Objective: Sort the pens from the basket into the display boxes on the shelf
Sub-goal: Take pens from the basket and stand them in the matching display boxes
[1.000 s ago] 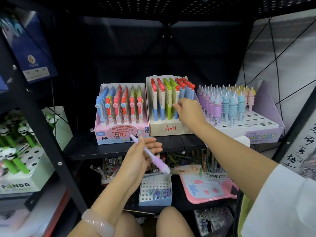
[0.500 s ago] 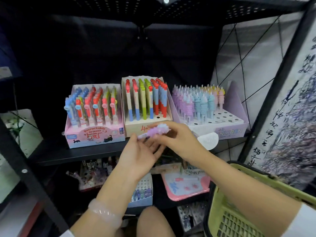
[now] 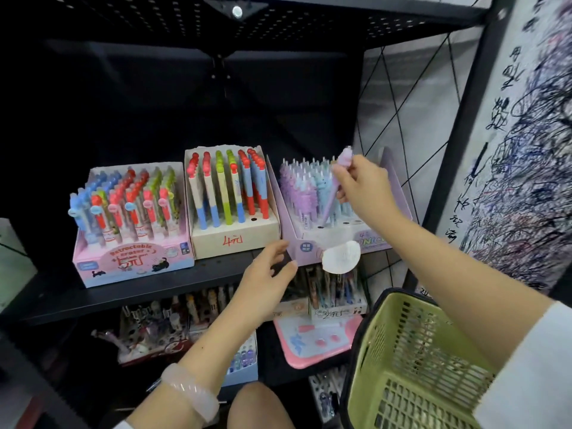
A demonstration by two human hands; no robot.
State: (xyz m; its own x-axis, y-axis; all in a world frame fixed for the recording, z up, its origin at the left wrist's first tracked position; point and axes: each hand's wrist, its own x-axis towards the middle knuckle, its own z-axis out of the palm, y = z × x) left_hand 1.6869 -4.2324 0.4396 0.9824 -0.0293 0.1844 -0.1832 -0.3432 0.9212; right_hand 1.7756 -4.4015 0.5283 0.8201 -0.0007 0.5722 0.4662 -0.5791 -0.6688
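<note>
Right hand [image 3: 365,187] grips a lilac unicorn pen [image 3: 335,184] near its moulded top, fingers and thumb curled round the barrel. The pen stands tilted, tip down, over the front rows of the lilac unicorn display box [image 3: 337,239], which sits at the right end of the shelf [image 3: 123,292]. The tip appears to be at or in one of the front holes; whether it is seated cannot be told.

Left hand [image 3: 266,274] is empty, fingers relaxed and spread, hovering just in front of the shelf edge below the cream box marked 4 [image 3: 232,239]. The pink eraser-pen box [image 3: 133,261] stands at the left end of the shelf, untouched. The green basket [image 3: 411,360] hangs at the lower right under the right forearm; its contents are not visible.

Assessment: the step in hand is seating this pen among its like. To do it well, bring the barrel upright before pressing, so the tip finds the hole and does not skid on the perforated card. Lower it gently; the neighbouring pens stand close and a sideways push could knock them askew. The free left hand is well placed to steady the box front if it shifts.
</note>
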